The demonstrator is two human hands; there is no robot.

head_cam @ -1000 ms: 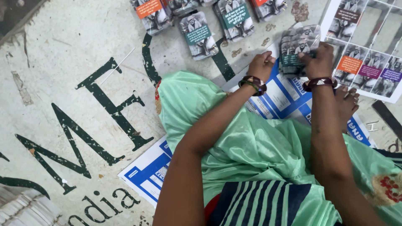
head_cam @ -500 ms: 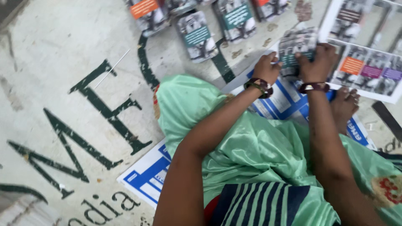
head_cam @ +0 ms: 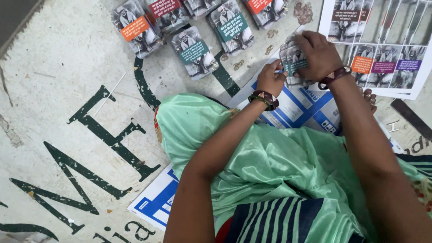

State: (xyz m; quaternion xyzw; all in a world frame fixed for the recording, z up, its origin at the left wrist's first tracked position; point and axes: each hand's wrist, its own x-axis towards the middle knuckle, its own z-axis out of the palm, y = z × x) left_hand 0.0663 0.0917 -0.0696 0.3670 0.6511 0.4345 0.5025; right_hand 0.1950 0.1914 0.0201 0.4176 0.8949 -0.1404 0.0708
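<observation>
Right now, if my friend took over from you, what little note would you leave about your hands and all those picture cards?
Left hand: fingers pinch the near edge of a small stack of picture cards.
Right hand: lies on top of that same stack, pressing it down.
The stack rests on the floor at the top edge of a blue and white sheet.
Done: several card stacks lie in rows on the painted floor, such as the teal-labelled stack and the orange-labelled stack.
Left: an uncut printed sheet lies to the right.
</observation>
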